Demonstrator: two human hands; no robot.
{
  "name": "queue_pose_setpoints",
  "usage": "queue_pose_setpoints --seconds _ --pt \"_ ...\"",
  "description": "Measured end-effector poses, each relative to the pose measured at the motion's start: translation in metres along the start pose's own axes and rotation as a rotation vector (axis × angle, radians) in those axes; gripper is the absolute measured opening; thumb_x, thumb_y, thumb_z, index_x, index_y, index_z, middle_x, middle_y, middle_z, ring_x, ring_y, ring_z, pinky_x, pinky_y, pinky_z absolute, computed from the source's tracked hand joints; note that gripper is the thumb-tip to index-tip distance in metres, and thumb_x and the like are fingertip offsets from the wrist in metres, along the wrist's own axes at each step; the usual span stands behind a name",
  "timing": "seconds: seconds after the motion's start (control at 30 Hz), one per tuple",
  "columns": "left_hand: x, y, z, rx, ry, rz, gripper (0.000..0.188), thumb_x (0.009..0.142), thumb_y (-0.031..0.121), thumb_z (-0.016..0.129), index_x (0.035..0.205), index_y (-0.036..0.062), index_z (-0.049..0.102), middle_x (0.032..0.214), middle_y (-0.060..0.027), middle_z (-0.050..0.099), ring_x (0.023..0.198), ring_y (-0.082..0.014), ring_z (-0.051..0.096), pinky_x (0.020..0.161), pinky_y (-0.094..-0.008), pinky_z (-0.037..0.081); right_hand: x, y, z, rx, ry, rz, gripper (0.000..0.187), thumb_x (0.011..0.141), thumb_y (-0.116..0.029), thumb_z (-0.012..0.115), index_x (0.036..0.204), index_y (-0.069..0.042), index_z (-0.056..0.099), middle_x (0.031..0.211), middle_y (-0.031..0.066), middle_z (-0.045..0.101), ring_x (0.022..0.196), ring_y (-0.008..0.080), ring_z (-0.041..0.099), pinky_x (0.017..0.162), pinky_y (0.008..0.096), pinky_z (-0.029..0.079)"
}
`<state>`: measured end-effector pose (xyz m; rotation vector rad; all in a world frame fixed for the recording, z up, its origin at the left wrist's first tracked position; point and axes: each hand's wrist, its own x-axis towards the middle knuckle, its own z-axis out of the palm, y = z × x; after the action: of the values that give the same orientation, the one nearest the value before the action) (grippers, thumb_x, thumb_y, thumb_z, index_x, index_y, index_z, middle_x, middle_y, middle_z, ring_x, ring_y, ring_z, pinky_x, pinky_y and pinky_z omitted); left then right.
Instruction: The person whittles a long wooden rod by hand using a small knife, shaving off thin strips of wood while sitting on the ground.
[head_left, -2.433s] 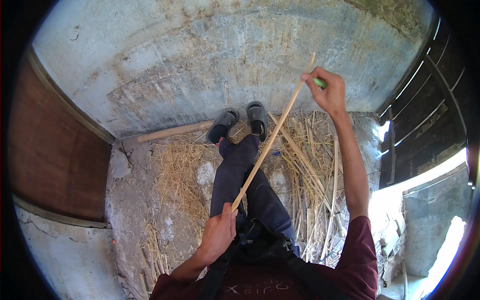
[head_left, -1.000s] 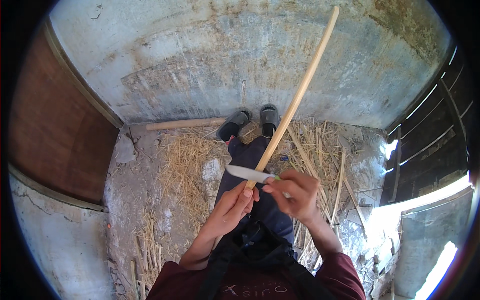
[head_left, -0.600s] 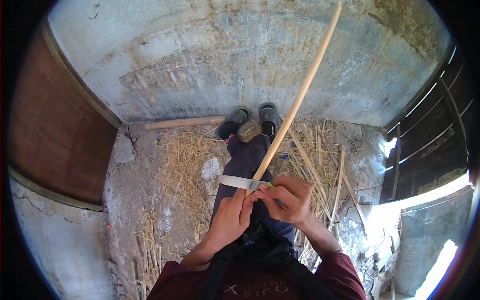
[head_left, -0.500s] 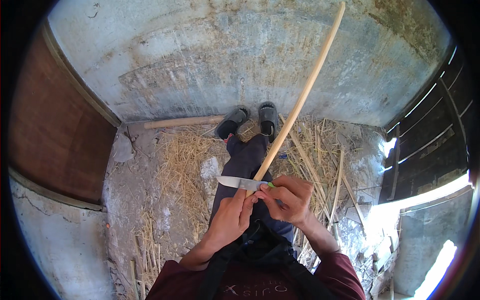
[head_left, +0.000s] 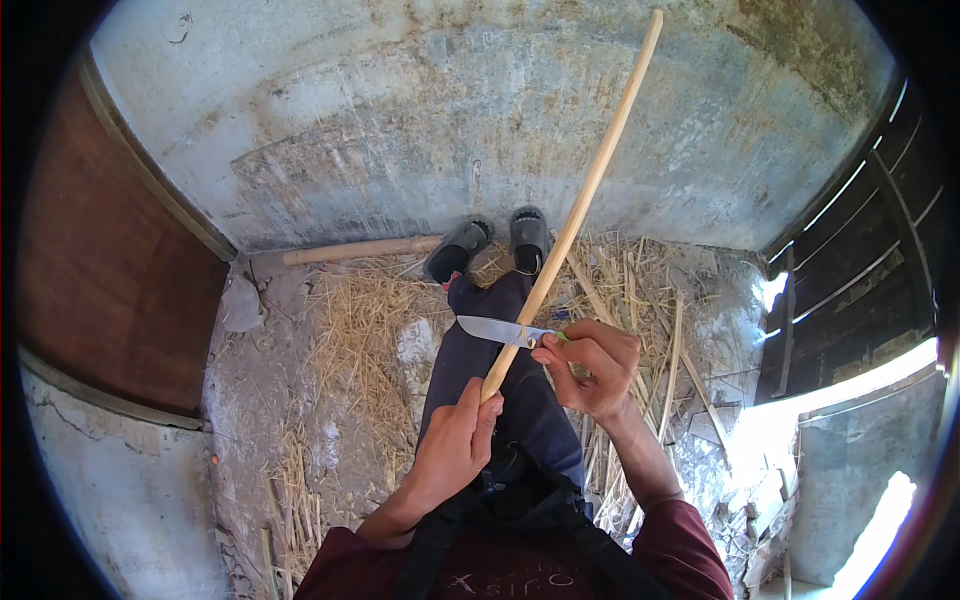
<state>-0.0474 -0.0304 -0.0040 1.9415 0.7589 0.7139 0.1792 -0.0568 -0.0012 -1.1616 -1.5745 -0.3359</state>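
Note:
My left hand is closed round the near end of a long, pale wooden stick, which slants up and away to the right. The stick's far end reaches in front of the wall. In my right hand is a knife with a broad steel blade and a bit of green at its handle. Its blade lies across the stick, pointing left, a short way beyond my left hand. My fingers hide most of the knife's handle and the stick's near tip.
A stained grey wall rises beyond my dark clogs. Straw and shavings litter the floor, with loose strips at the right. A round pole lies along the wall's foot. A brown panel stands at left, dark slats at right.
My right hand and the knife have moved up along the stick, away from my left hand. The stick's far end has swung slightly left.

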Motion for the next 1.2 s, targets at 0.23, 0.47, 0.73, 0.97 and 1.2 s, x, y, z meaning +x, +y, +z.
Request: queue_pose_setpoints --seconds 0.23,0.47,0.73,0.97,1.2 --pt "-0.004 -0.008 -0.004 0.074 0.008 0.029 0.017 0.113 0.013 0.051 0.108 -0.0031 0.053 0.074 -0.0171 0.063 0.061 -0.0346 0.069 0.056 -0.0406 0.05 0.007 0.01 0.003 -0.006 0.022 -0.027 0.022 0.076 -0.015 0.095 0.085 -0.009 0.076 0.073 0.0042 0.067 0.053 0.019 0.063 0.046 0.032 0.044" --pt "-0.004 -0.011 -0.009 0.16 -0.002 -0.01 0.017 0.111 0.01 0.053 0.117 -0.006 0.054 0.083 -0.0209 0.068 0.071 -0.0413 0.072 0.061 -0.0451 0.054 0.014 0.012 0.005 -0.024 -0.008 -0.059 0.022 0.077 -0.015 0.095 0.086 -0.009 0.076 0.071 0.0036 0.065 0.052 0.019 0.061 0.045 0.032 0.043" --pt "-0.011 -0.016 -0.009 0.162 0.041 0.06 0.014 0.11 0.009 0.057 0.111 -0.0028 0.05 0.069 -0.0249 0.062 0.065 -0.048 0.066 0.053 -0.0526 0.045 0.013 -0.016 0.001 -0.049 -0.125 -0.043 0.02 0.077 -0.015 0.094 0.087 -0.01 0.077 0.071 0.0024 0.065 0.051 0.018 0.059 0.045 0.033 0.043" --pt "-0.013 -0.004 -0.011 0.16 -0.024 -0.08 0.016 0.11 0.01 0.054 0.116 -0.0048 0.056 0.09 -0.0225 0.071 0.079 -0.0459 0.072 0.069 -0.049 0.056 0.028 -0.009 -0.005 -0.094 -0.086 -0.102 0.018 0.078 -0.017 0.093 0.085 -0.01 0.077 0.07 0.0019 0.064 0.052 0.0184 0.061 0.045 0.0327 0.044" --pt "-0.041 -0.015 -0.011 0.216 0.021 -0.028 0.016 0.109 0.011 0.057 0.114 -0.0039 0.054 0.081 -0.0239 0.068 0.072 -0.0473 0.069 0.062 -0.053 0.051 0.044 0.071 -0.049 -0.335 0.153 0.299 0.019 0.094 -0.018 0.081 0.085 -0.004 0.07 0.07 0.0064 0.063 0.058 0.0166 0.058 0.056 0.0323 0.046"
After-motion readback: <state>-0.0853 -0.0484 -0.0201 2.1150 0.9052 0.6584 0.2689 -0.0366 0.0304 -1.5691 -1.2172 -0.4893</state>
